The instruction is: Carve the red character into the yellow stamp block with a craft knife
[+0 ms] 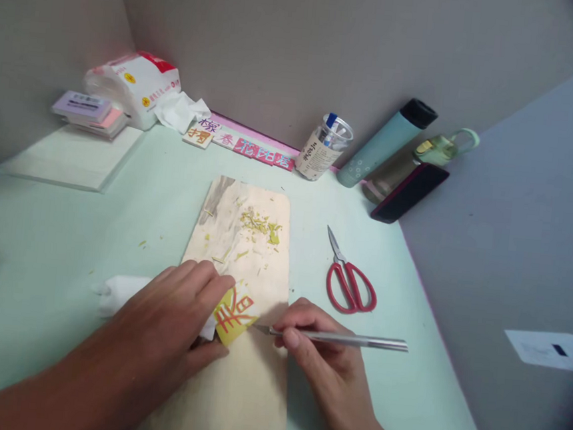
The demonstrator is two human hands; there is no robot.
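Observation:
My left hand [177, 319] grips a small yellow carving block [233, 317] with an orange-red character on its face. Some white tissue [122, 294] is tucked under that hand. In my right hand [317, 351] is a slim silver craft knife [356, 341], held like a pen. Its blade tip meets, or nearly meets, the block's right edge. Below both lies a pale wooden board [230, 397], with yellow-green shavings [263, 226] scattered on its far half. My left fingers partly cover the block.
Red-handled scissors [350, 287] lie right of the board. Along the back stand a tissue pack [137, 85], carved character tiles [262, 152], a jar [324, 148], a blue bottle [386, 143], a green-lidded bottle [422, 156] and a phone [408, 195]. Stacked erasers [92, 114] sit back left.

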